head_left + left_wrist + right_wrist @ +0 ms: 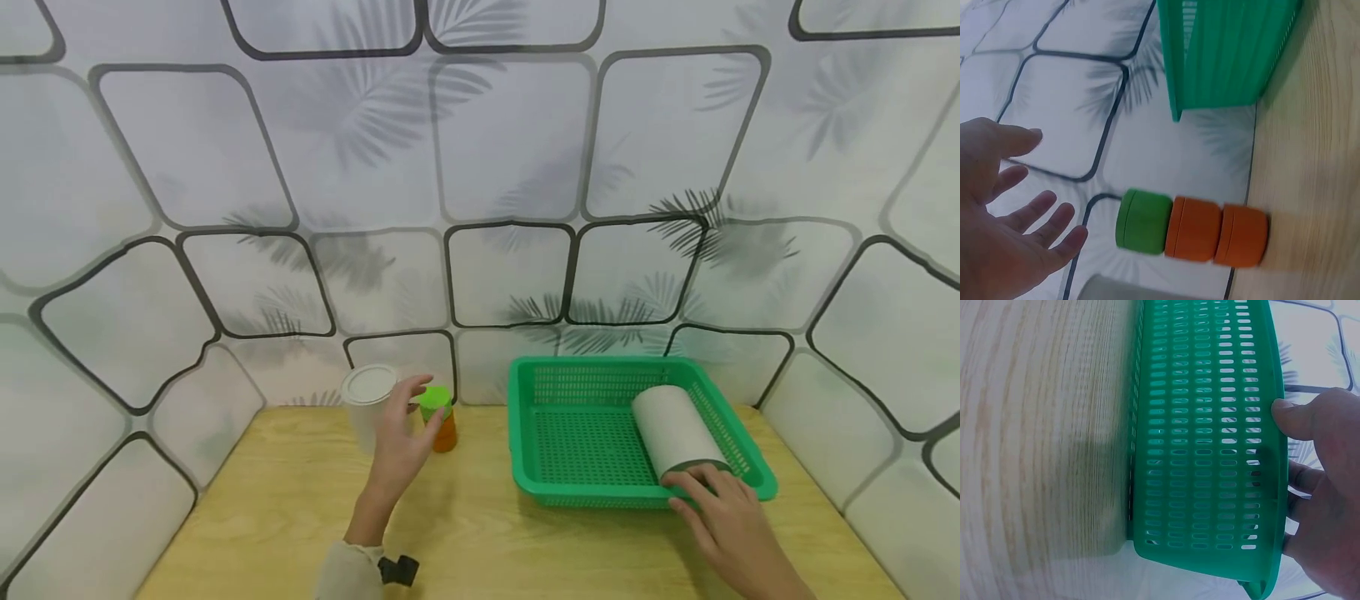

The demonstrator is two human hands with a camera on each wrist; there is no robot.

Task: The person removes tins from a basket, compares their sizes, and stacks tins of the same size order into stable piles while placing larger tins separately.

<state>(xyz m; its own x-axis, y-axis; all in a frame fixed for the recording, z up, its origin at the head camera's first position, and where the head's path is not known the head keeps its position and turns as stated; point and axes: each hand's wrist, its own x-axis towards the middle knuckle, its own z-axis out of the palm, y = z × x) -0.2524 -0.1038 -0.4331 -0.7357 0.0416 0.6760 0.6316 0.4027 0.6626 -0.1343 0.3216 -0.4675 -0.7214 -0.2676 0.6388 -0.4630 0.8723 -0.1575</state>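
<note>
My left hand (401, 446) is raised with its fingers spread, holding nothing. Just beyond it stand small round pieces stacked in a column, an orange part (1194, 229) below and a green top (435, 400); the left wrist view shows a gap between hand and stack. Behind the same hand is a white lidded canister (367, 387), partly hidden. On the right, my right hand (723, 521) grips the front rim of a green plastic basket (585, 493), thumb outside and fingers over the inner side. Inside the basket a white cylinder (675, 429) lies on its side, close to those fingers.
A light wooden table (285, 500) carries everything. Patterned white walls (510, 275) close off the back and both sides, and the canister and basket stand near the back one. A strip of tabletop separates the stack from the basket.
</note>
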